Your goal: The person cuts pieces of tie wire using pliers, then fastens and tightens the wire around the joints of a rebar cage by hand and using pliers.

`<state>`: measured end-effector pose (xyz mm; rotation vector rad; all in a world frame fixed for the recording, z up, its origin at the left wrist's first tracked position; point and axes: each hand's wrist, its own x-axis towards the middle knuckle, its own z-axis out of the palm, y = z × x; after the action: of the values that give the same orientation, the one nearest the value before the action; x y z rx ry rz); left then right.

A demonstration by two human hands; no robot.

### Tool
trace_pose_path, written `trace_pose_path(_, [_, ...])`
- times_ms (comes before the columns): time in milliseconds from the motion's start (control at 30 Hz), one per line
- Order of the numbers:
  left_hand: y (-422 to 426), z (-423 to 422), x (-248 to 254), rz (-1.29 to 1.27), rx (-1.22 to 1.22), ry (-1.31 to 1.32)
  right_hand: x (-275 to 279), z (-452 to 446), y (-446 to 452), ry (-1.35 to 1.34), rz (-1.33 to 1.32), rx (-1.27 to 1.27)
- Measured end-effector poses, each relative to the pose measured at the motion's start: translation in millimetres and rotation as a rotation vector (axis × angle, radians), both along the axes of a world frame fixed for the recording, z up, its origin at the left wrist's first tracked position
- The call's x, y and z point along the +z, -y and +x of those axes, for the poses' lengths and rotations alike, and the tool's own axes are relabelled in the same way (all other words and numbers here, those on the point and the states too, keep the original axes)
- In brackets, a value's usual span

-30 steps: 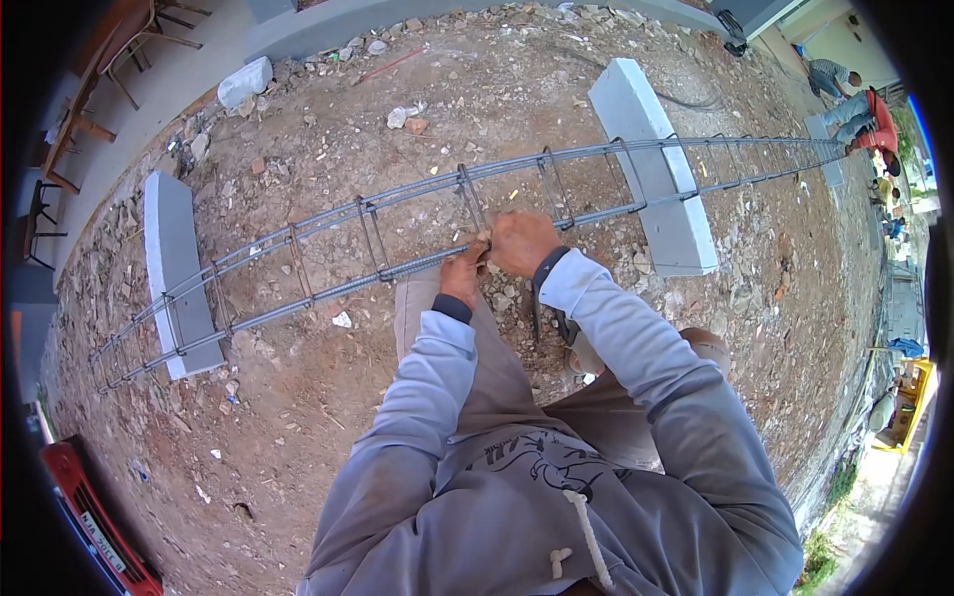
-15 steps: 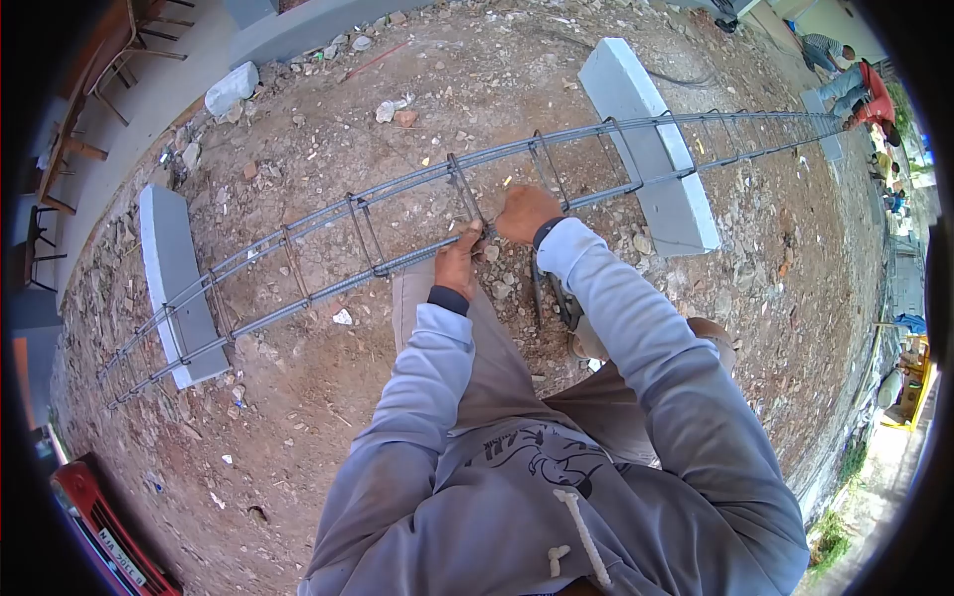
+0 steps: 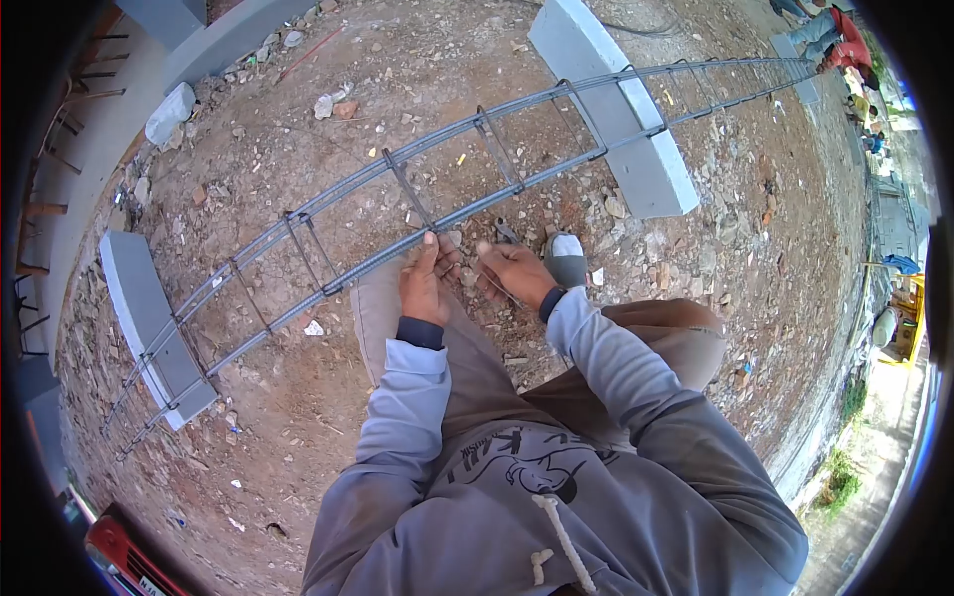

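Left hand (image 3: 425,288) and right hand (image 3: 514,271) are sitting apart, grips unclear. Metal frame (image 3: 477,208), crossing the edges of blocks (image 3: 636,174), is looking heavy, stiff; its long bars (image 3: 295,309) are suiting gripping.

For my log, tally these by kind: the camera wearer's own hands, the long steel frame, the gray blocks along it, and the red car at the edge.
Wearer's hands, left hand and right hand: 2
Steel frame: 1
Gray blocks, including the far one: 3
Red car, partly visible: 1
Total: 7
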<state>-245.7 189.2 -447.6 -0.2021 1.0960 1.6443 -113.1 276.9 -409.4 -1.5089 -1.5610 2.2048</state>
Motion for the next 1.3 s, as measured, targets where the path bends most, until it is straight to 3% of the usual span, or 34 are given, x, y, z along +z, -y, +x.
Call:
trace_pose_path(33, [-0.3,-1.6,4.2,0.027,-0.020,0.022,-32.1,11.4,-12.3,0.110,0.140,-0.049])
trace_pose_path(133, [1.1,-4.1,1.2,0.063,-0.053,0.089,-141.7,53.9,-33.9,0.661,0.812,0.133])
trace_pose_path(267, [0.7,-4.6,11.2,0.058,-0.086,0.091,-178.9,59.9,0.7,0.875,0.705,0.252])
trace_pose_path(333, [1.6,-2.4,10.3,0.052,-0.070,0.120,-161.8,52.4,6.4,0.919,0.616,0.331])
trace_pose_path(367, [0.5,-2.4,9.5,0.056,-0.061,0.130,-190.2,54.6,13.1,0.990,0.653,0.293])
trace_pose_path(467, [1.9,-3.9,1.4,0.148,-0.090,0.172,-191.5,52.8,19.3,1.077,0.763,0.331])
trace_pose_path(700, [-2.5,-6.0,3.3,0.144,-0.060,0.133,-172.8,63.1,0.1,0.821,0.658,0.333])
trace_pose_path(833, [-1.9,-7.3,2.2,0.127,-0.056,0.102,-162.5,59.8,-4.6,0.891,0.690,0.321])
trace_pose_path(967, [-3.8,-10.7,8.8,0.032,-0.065,0.019,-161.5,62.1,-13.4,0.916,0.487,0.414])
trace_pose_path(1100, [-2.3,-15.3,7.5,0.019,-0.099,-0.060,-183.0,66.9,4.2,1.000,0.688,0.397])
trace_pose_path(1300, [2.1,-23.4,1.0,0.002,-0.173,-0.120,-215.3,62.8,11.1,0.985,0.706,0.299])
